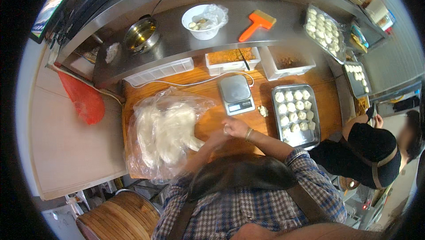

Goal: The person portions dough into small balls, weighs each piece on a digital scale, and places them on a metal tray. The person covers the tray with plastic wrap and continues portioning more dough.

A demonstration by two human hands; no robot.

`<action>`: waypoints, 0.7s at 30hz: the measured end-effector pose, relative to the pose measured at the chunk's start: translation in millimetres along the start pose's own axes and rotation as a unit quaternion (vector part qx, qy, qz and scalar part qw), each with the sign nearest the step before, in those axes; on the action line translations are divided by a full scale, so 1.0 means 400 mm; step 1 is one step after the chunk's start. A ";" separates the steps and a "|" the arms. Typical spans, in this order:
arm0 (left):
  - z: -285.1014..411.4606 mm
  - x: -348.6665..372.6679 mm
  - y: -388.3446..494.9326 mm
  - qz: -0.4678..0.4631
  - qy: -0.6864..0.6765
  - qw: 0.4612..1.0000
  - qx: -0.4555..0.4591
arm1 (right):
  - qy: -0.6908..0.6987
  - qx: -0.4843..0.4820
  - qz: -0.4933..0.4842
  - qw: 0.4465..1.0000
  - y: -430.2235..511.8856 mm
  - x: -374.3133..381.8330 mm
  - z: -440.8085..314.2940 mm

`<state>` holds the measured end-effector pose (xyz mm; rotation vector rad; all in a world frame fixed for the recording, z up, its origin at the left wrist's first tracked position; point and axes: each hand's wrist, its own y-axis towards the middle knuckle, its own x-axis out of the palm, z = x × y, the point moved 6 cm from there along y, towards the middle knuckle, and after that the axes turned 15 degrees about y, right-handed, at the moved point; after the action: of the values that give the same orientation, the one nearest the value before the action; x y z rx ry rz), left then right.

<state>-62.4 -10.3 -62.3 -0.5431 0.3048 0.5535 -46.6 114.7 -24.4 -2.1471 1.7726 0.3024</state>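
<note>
My right hand (237, 128), with a bracelet at its wrist, is curled over the wooden worktop (202, 90), and a small pale piece of dough (226, 129) shows at its fingers. My left hand (220, 137) is blurred and meets it from below; its fingers cannot be made out. To the left lies a large mass of white dough (166, 127) on and partly under clear plastic, one end sticking out towards my left forearm. Just beyond my hands stands a digital kitchen scale (235, 90) with a bare pan. Small dough scraps (263, 111) lie right of it.
A metal tray (275, 107) of shaped dough pieces stands at right, near a co-worker in black (372, 157). Behind are tubs of orange filling (229, 56) and brown filling (287, 61). The steel shelf (172, 40) holds a pot (141, 35), a white bucket (203, 34) and an orange-handled brush (254, 27).
</note>
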 end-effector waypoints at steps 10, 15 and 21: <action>-0.011 -0.004 -0.023 0.081 -0.288 0.944 -0.135 | 0.184 -0.008 0.064 0.981 0.053 -0.029 -0.045; 0.025 -0.078 -0.026 0.183 -0.606 0.756 -0.166 | -0.108 -0.046 -0.164 0.979 0.095 -0.082 -0.078; -0.087 -0.089 -0.008 0.090 -0.554 0.810 -0.168 | -0.189 0.054 0.058 0.979 0.149 -0.328 -0.009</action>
<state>-94.0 -46.9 -74.7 -0.4478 -0.8898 1.0282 -131.2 222.6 20.6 -1.7735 1.6527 0.5866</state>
